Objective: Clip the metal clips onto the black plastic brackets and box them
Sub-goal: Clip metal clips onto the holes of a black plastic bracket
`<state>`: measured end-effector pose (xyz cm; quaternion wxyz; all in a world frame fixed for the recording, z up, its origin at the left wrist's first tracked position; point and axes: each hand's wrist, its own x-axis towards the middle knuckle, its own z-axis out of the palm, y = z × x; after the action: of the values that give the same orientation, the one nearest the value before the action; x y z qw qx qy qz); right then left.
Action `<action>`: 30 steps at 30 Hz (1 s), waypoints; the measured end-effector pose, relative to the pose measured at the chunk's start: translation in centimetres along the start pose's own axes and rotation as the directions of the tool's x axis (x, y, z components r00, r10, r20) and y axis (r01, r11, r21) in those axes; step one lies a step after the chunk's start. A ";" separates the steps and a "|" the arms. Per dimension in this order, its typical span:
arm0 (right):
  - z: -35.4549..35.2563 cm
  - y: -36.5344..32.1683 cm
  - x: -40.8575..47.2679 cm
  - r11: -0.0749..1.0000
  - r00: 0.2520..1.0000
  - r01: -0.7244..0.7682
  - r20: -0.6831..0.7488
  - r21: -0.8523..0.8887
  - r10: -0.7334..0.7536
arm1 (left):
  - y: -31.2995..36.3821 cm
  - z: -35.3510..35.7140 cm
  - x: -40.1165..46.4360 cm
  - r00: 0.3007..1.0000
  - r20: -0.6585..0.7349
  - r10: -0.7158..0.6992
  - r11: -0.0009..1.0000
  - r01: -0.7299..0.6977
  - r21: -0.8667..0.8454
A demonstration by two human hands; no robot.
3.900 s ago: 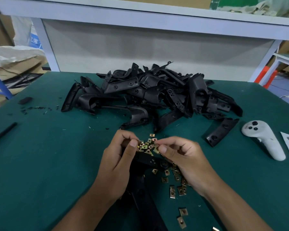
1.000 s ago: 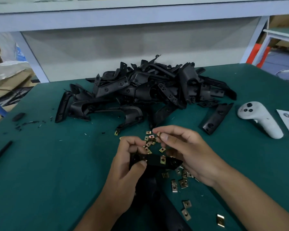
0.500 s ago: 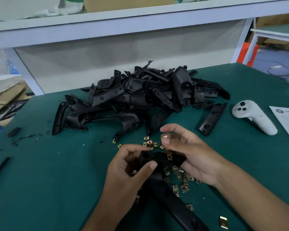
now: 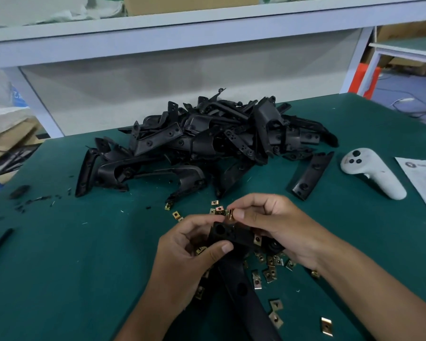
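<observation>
Metal clip (image 4: 231,214) pinched in right hand (image 4: 276,227) fingers, just above bracket (image 4: 234,238) end; left hand (image 4: 190,257) fingers gripping bracket, long axis toward body.

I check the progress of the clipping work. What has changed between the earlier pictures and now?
The right hand has picked a metal clip from the loose clips and pinches it just above the black bracket. The left hand has turned that bracket, so its end with a round hole faces up; one clip already sits on it. The bracket pile and white controller lie as before.
</observation>
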<state>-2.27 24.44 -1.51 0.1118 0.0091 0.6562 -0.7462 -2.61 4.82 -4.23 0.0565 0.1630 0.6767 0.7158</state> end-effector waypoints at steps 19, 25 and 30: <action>-0.1 0.1 0.0 0.996 1.000 0.021 -0.005 -0.084 -0.022 | -0.6 -0.2 0.0 0.999 -0.045 0.030 0.995 -0.026 0.096; -0.2 0.1 -0.1 0.995 1.000 0.001 0.027 -0.104 0.002 | -1.2 -0.4 -0.2 0.998 -0.051 0.032 0.993 -0.026 0.114; -0.3 0.0 -0.1 0.987 0.997 0.064 0.059 -0.147 -0.055 | -1.5 -0.2 -0.1 0.996 -0.079 0.038 0.995 -0.031 0.090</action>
<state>-2.24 24.74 -1.58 0.1078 -0.0392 0.7066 -0.6983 -2.80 4.69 -5.74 0.0093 0.1479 0.7065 0.6920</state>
